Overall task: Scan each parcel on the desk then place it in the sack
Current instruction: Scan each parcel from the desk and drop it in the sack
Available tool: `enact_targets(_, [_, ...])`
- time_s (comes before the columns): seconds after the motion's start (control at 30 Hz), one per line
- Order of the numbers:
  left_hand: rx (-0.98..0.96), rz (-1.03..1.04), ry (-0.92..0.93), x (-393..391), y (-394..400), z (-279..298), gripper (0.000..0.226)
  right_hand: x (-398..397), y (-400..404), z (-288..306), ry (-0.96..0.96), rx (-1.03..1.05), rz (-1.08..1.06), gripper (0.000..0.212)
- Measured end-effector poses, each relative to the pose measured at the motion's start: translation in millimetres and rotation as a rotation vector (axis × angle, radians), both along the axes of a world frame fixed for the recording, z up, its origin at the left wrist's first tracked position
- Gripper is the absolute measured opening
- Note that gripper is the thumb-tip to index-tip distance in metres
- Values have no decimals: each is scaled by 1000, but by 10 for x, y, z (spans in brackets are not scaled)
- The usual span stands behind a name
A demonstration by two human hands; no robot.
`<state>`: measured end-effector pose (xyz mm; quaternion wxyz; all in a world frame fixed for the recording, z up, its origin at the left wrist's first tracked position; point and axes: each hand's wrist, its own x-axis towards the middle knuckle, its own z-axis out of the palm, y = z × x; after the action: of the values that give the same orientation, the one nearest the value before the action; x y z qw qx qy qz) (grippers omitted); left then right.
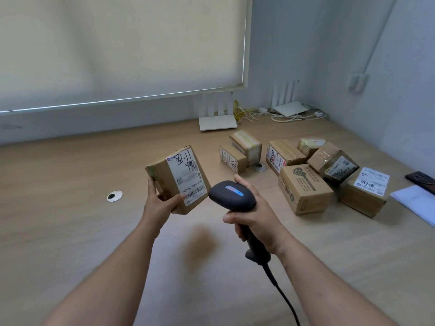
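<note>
My left hand (pixel 159 203) grips a small brown cardboard parcel (pixel 179 178) from below and holds it above the desk, its white label with barcode turned up toward me. My right hand (pixel 256 215) holds a black barcode scanner (pixel 231 195) by its handle. The scanner's head sits just right of the parcel's barcode corner, and its cable trails down to the bottom edge. Several more brown parcels (pixel 303 188) lie in a cluster on the wooden desk (pixel 70 220) to the right. No sack is in view.
Two white routers (pixel 217 122) with cables stand at the back of the desk by the wall. A dark phone (pixel 421 178) and white paper (pixel 416 203) lie at the right edge. A round cable grommet (pixel 114 196) sits in the desk to the left.
</note>
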<state>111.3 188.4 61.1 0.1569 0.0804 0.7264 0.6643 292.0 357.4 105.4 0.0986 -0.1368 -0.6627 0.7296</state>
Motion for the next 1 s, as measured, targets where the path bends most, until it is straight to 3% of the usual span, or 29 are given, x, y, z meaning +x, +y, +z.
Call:
enact_targets(0.43, [154,-49,-28,-7,-329,132,100,130,-370,-13,-11,14,21,93])
enact_targets(1.0, [171,-91,-36,156,-533,182,95,290,-677,-16,9,36,-4,91])
